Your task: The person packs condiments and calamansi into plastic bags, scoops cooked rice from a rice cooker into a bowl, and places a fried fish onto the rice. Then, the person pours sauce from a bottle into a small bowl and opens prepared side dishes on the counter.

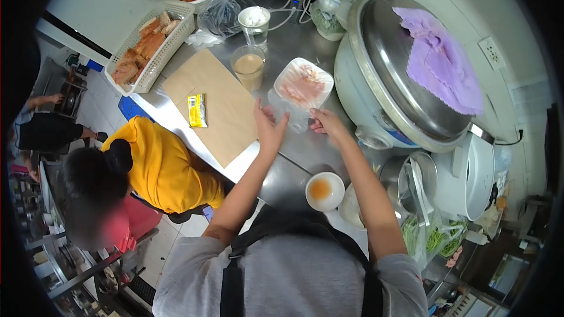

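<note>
A white square tub [329,84] with thin slices of pale pink meat [302,87] stands on the steel table ahead of me. At its near edge is a clear plastic piece [292,115], either a thin lid or a film; I cannot tell which. My right hand [329,125] has its fingertips closed on the right side of that plastic. On the left, my left hand [271,128] is open beside the plastic, thumb and fingers apart. A glass of milky brown drink [248,69] sits beyond it, and a brown paper sheet [220,105] bears a yellow packet [197,110].
A large lidded cooker [364,64] with a purple cloth [440,61] stands at right. A white bowl [325,191] with orange liquid is near me. A basket [182,23] of cooked meat is at back left. A person in yellow [164,164] sits at left.
</note>
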Available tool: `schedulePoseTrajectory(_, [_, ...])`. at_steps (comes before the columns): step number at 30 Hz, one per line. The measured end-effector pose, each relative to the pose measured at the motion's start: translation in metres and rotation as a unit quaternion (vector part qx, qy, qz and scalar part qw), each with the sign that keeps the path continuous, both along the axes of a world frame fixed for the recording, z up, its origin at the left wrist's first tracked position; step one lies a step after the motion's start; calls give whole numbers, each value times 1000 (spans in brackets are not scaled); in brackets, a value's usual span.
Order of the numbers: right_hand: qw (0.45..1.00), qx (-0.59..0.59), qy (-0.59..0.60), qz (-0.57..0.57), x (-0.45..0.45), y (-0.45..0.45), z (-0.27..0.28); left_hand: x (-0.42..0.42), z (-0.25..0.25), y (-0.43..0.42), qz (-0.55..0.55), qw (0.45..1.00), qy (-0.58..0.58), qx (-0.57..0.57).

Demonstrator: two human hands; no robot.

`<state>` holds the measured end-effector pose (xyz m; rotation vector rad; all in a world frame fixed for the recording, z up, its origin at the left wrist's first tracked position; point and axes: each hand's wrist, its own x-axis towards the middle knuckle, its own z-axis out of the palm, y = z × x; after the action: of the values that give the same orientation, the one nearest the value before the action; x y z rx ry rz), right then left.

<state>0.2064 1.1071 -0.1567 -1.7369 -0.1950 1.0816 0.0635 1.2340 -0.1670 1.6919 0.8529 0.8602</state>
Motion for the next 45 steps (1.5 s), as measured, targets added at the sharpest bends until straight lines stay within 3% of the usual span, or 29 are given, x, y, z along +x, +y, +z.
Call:
schedulePoseTrajectory(2, [999, -25, -18, 22, -12, -23, 7, -6, -10, 2, -46, 975, -25, -214])
schedulePoseTrajectory(5, [981, -137, -127, 52, -43, -43, 31, -20, -6, -16, -109, 977, -58, -172])
schedulePoseTrajectory(8, [893, -90, -435, 66, -82, -59, 56, -34, 13, -37, -199, 953, -94, -206])
schedulePoseTrajectory(9, [885, -54, -460, 42, -89, -60, 56, -39, 20, -43, -233, 941, -102, -222])
schedulePoseTrajectory(12, [873, 5, -487, 25, -82, -73, 29, -48, 31, -54, -253, 928, -132, -239])
schedulePoseTrajectory(15, [865, -59, -498, -8, -76, -90, 34, -62, 29, -47, -233, 934, -101, -252])
schedulePoseTrajectory(18, [892, -70, -436, -91, -73, -96, 44, -67, 30, -39, -187, 898, -122, -378])
schedulePoseTrajectory(22, [899, 103, -423, -41, -92, -89, 59, -67, 32, -42, -217, 925, -83, -301])
schedulePoseTrajectory(24, [837, 96, -537, 52, -113, -76, 60, -69, 33, -47, -243, 924, -93, -279])
schedulePoseTrajectory(26, [832, 67, -544, 87, -114, -69, 54, -68, 34, -45, -257, 924, -113, -260])
schedulePoseTrajectory(28, [894, 13, -442, 69, -101, -65, 30, -70, 32, -42, -253, 924, -139, -249])
schedulePoseTrajectory(31, [973, 129, -193, -4, -82, -75, 27, -81, 28, -31, -276, 948, -73, -137])
schedulePoseTrajectory(34, [967, 227, -78, -84, -89, -72, 36, -82, 46, -36, -224, 954, 101, 170])
schedulePoseTrajectory(37, [957, 263, -114, -54, -82, -72, 29, -69, 29, -29, -80, 988, 83, 107])
schedulePoseTrajectory(38, [948, 213, -237, 15, -83, -75, 36, -67, 30, -24, -83, 978, 76, 173])
schedulePoseTrajectory(40, [868, 98, -463, 151, -88, -83, 59, -64, 35, -16, -99, 944, 70, 307])
schedulePoseTrajectory(43, [819, 23, -563, 111, -91, -83, 61, -61, 48, -12, -132, 845, 83, 511])
schedulePoseTrajectory(45, [809, -66, -582, 54, -78, -81, 47, -53, 41, -14, -99, 876, 145, 449])
